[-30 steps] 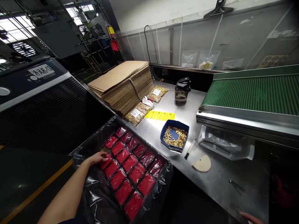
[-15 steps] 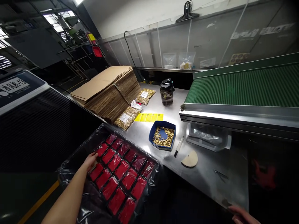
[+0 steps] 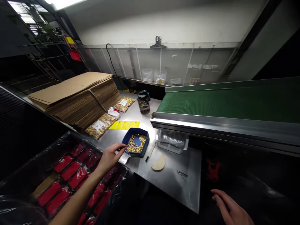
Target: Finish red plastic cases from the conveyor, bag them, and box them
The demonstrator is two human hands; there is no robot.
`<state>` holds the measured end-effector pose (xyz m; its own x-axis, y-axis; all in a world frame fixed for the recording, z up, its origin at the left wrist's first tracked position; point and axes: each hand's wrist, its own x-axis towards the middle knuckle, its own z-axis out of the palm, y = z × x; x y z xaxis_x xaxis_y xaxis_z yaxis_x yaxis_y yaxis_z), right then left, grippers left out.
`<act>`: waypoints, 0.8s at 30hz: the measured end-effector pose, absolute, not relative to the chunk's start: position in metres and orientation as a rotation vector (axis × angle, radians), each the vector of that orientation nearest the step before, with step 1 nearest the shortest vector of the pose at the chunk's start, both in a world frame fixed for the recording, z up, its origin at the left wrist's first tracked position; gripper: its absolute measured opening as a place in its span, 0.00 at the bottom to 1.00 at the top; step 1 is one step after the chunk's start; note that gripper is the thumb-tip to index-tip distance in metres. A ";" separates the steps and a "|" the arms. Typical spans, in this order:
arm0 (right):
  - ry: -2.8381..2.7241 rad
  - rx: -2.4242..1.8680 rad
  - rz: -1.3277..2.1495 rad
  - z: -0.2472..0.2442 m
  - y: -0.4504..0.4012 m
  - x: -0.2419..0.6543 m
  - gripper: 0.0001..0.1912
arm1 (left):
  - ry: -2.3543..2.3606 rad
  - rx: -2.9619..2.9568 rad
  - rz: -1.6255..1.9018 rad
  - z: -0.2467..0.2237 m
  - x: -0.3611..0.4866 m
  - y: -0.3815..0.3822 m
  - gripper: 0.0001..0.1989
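My left hand [image 3: 112,157] reaches over the near left rim of a blue tray [image 3: 146,144], thumb and forefinger tips drawn together in a pinch. Whether anything sits between them is too small to make out. Small gold-coloured metal pieces [image 3: 138,149] lie scattered in the tray. Lower right, my right hand [image 3: 231,207] hovers off the table's edge, thumb and forefinger apart, with nothing visible in it. Under my left forearm stands a crate lined with clear plastic, filled with rows of red packs [image 3: 71,170]; the forearm hides some of them.
On the metal table [image 3: 173,190] lie a white-handled brush [image 3: 150,152], a cream rounded pad [image 3: 158,163], small pliers [image 3: 182,174] and yellow labels [image 3: 125,125]. Bags of gold pieces [image 3: 101,125], a cardboard stack [image 3: 77,93] and a jug [image 3: 143,102] stand behind. A green conveyor [image 3: 206,103] slopes right.
My left hand has moved from the red packs to the blue tray. The view has swung right. A dark roundish thing at my right fingertips earlier no longer shows.
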<state>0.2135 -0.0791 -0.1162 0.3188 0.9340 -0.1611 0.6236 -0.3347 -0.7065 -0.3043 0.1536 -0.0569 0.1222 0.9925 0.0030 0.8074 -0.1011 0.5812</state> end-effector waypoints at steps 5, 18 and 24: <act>-1.292 -2.029 0.684 -0.129 -0.077 0.241 0.23 | 1.621 2.028 0.248 -0.072 -0.249 0.239 0.11; -1.227 -1.916 0.416 -0.173 -0.104 0.258 0.24 | 1.782 1.919 -0.007 -0.087 -0.238 0.267 0.13; -1.205 -1.881 0.448 -0.170 -0.108 0.259 0.23 | 1.810 2.006 -0.225 -0.084 -0.236 0.268 0.12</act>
<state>0.2591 -0.1075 -0.1699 0.4745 0.8699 0.1343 0.5711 -0.1881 -0.7990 -0.2364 0.2679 -0.0844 0.1362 0.9082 -0.3957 0.9775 -0.0583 0.2026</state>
